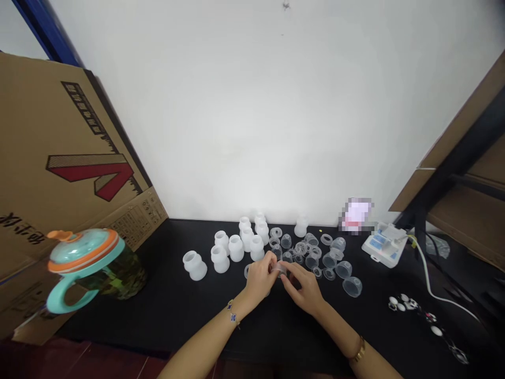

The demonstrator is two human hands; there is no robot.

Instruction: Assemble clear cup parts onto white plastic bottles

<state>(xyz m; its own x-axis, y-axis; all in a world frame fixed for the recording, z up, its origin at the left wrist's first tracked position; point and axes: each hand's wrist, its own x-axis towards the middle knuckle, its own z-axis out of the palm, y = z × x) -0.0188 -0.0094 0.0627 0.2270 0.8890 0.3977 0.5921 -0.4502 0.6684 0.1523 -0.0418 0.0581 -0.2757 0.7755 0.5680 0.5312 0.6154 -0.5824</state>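
A small clear plastic cup [279, 269] sits pinched between the left hand [260, 279] and right hand [302, 288], both sets of fingers closed on it, above the black table [118, 321]. Loose clear cups and rings [311, 258] lie just beyond, with white silicone pieces [235, 248] farther left.

This looks like a makeshift workroom or small assembly corner, not a kitchen or office. The black table [165, 316] stands against a bare white wall [252, 116], with a cardboard carton [67, 158] leaning at its left end and a dark metal rack [437, 173] at its right. Translucent parts [235, 247] crowd its middle, a teal-lidded flask [84, 252] stands at its left, and a corded white device [384, 245] sits at its back right.
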